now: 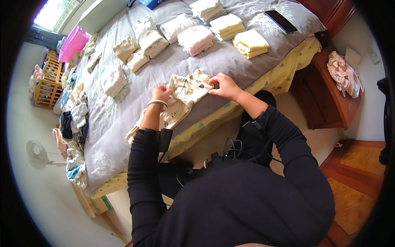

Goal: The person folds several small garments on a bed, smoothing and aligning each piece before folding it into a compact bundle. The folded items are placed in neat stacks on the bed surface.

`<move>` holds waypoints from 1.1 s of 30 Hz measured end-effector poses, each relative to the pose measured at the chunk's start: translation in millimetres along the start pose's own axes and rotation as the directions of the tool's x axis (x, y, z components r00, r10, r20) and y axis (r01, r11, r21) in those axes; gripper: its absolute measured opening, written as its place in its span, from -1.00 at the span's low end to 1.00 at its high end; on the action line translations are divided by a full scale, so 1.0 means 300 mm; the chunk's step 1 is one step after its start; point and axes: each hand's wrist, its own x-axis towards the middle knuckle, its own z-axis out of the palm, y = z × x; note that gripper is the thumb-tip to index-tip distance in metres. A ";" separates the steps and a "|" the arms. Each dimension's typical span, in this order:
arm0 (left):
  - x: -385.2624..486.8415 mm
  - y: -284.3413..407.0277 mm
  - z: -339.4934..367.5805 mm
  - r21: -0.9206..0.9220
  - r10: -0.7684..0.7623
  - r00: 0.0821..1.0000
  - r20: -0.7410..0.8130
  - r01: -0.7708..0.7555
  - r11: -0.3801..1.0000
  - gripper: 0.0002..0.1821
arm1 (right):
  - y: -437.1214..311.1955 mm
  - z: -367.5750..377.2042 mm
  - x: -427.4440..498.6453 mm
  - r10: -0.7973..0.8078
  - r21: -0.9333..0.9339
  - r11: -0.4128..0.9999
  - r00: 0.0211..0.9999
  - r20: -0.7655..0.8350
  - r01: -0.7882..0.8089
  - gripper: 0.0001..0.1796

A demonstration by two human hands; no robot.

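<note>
A cream baby garment with a printed pattern [180, 106] lies on the grey bed cover [145, 83] near the bed's front edge. Its upper part is spread between my hands, and the lower part trails to the left beneath my left forearm. My left hand [162, 93], with a pale bangle at the wrist, grips the garment's left side. On the other side, my right hand [224, 86] pinches the garment's right edge between thumb and fingers. Just beyond are folded clothes: a pink stack [195, 40], a yellow stack [251, 43] and a beige stack [153, 43].
More folded stacks stand across the bed, with a whitish one [114, 81] at left. Loose clothes [77, 114] are heaped along the left edge by a pink bin [73, 44]. A smartphone [281, 21] lies at upper right. A wooden nightstand [333, 102] holds a pink cloth [339, 72].
</note>
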 end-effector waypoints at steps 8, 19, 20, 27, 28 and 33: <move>-0.064 0.043 -0.033 -0.163 -0.056 0.988 -0.141 0.033 0.986 -0.78 | 0.021 0.005 0.034 0.072 0.161 0.983 0.989 0.133 -0.093 -0.74; -0.362 0.002 0.135 -0.645 -0.180 0.981 0.072 0.184 0.741 -0.50 | 0.017 0.002 0.021 0.207 0.295 0.912 0.941 0.267 -0.284 -0.70; -0.367 0.004 0.160 -0.688 -0.146 0.986 0.079 0.160 0.708 -0.49 | 0.013 -0.003 0.024 0.200 0.315 0.899 0.926 0.320 -0.303 -0.73; -0.394 0.018 0.188 -0.720 -0.084 0.992 0.090 0.123 0.683 -0.64 | -0.006 -0.021 0.001 0.171 0.375 0.873 0.917 0.361 -0.311 -0.81; -0.399 0.020 0.177 -0.699 -0.078 0.988 0.130 0.148 0.699 -0.67 | -0.009 -0.019 -0.011 0.203 0.289 0.908 0.921 0.333 -0.305 -0.85; -0.424 0.016 0.155 -0.642 -0.044 0.974 0.224 0.181 0.745 -0.65 | -0.060 -0.042 -0.027 0.167 -0.066 0.985 0.969 0.184 -0.158 -0.77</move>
